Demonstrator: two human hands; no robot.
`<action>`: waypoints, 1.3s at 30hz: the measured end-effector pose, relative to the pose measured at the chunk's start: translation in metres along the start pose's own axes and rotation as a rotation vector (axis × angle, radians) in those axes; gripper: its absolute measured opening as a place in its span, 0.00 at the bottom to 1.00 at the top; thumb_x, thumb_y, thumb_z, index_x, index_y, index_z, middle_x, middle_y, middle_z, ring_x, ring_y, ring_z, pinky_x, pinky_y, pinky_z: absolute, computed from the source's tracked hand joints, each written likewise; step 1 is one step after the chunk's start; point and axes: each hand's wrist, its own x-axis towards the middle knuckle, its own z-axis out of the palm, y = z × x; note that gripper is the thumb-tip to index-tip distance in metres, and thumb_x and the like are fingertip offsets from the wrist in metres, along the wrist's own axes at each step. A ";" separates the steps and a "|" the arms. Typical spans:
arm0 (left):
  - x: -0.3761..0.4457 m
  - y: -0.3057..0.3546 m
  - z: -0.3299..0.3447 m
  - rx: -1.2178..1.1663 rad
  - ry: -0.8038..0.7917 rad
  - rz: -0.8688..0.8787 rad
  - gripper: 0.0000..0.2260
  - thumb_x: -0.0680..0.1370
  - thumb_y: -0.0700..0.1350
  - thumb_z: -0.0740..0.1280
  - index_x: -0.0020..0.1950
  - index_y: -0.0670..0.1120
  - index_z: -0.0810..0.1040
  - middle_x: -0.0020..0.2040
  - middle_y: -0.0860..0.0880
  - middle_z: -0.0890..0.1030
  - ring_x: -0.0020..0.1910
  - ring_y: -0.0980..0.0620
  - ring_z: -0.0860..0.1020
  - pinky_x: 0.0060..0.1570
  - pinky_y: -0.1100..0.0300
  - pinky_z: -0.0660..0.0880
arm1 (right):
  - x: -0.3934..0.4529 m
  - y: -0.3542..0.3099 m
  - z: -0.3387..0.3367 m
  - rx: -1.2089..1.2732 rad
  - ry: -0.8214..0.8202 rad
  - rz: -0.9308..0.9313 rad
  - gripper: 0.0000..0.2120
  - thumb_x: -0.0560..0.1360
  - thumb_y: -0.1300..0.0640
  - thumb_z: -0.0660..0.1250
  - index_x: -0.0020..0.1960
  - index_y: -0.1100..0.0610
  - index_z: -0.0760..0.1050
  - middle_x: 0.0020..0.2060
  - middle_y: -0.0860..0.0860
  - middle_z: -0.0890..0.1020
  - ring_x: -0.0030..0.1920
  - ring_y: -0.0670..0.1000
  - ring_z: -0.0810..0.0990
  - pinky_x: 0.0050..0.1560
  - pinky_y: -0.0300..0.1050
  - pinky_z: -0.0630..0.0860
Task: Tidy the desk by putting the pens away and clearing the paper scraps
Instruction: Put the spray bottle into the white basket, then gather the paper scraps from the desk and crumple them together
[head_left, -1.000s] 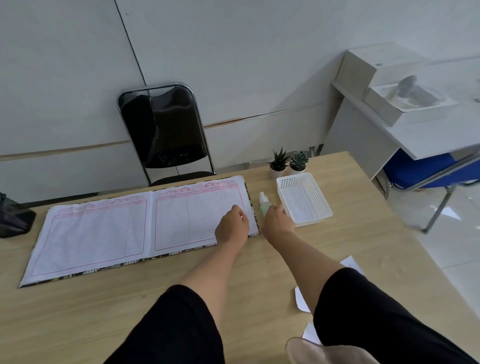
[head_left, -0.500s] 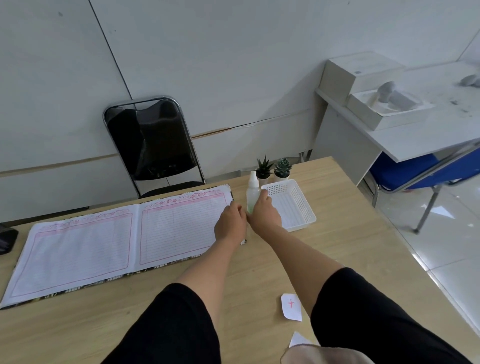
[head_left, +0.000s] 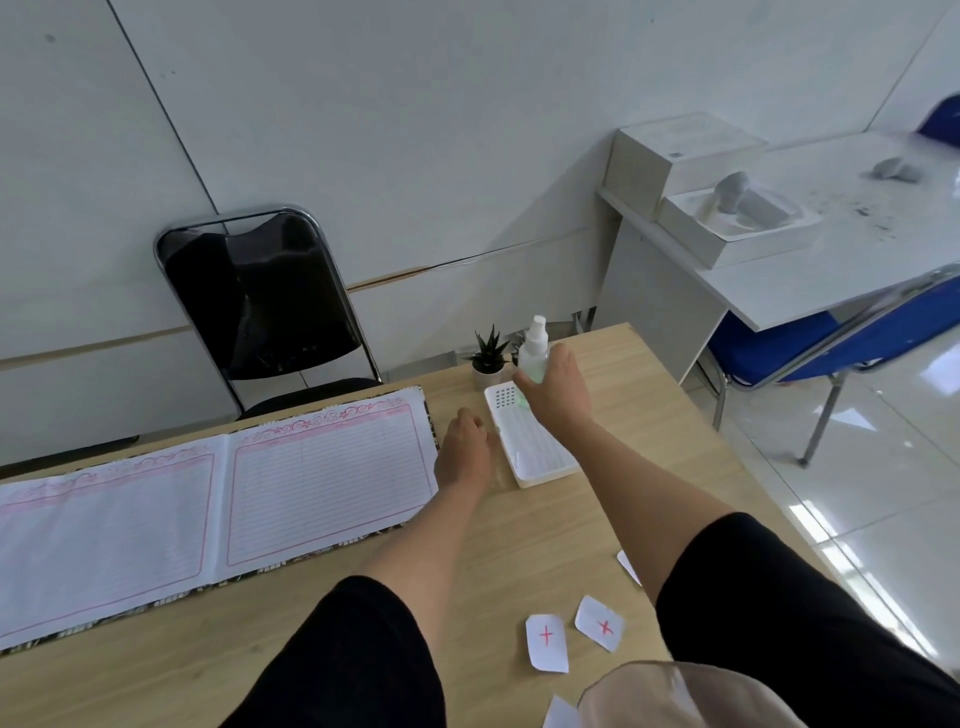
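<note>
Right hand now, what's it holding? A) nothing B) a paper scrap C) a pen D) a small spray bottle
D: the right hand is wrapped around a small spray bottle, held upright above the far end of the white basket.

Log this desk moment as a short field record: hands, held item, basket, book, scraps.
right hand: gripping a small spray bottle, held upright above the far end of the basket
left hand: resting on the desk between book and basket; fingers curled, contents hidden
basket: white plastic basket, looks empty
book: open ruled ledger, lying flat
scraps: paper scraps marked with red crosses at the near edge
pens: none visible
</note>
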 end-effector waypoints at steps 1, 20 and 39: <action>0.000 -0.001 0.003 -0.004 -0.032 -0.015 0.12 0.80 0.48 0.63 0.60 0.43 0.71 0.58 0.46 0.78 0.55 0.46 0.78 0.46 0.54 0.73 | 0.002 0.006 0.001 0.009 -0.017 0.000 0.20 0.75 0.52 0.67 0.60 0.61 0.66 0.55 0.57 0.75 0.46 0.53 0.73 0.44 0.46 0.70; -0.001 -0.002 0.025 0.114 -0.149 -0.130 0.18 0.78 0.58 0.62 0.61 0.47 0.71 0.55 0.49 0.81 0.53 0.46 0.79 0.44 0.56 0.71 | 0.009 0.041 0.005 -0.085 -0.141 0.074 0.21 0.74 0.60 0.70 0.63 0.60 0.67 0.60 0.57 0.78 0.59 0.58 0.78 0.54 0.48 0.74; -0.099 -0.002 -0.020 0.064 -0.021 0.043 0.10 0.79 0.50 0.63 0.56 0.47 0.76 0.54 0.49 0.81 0.51 0.47 0.79 0.44 0.57 0.73 | -0.105 0.029 -0.037 -0.096 -0.072 0.125 0.24 0.76 0.53 0.67 0.66 0.63 0.64 0.63 0.60 0.74 0.60 0.59 0.76 0.47 0.46 0.69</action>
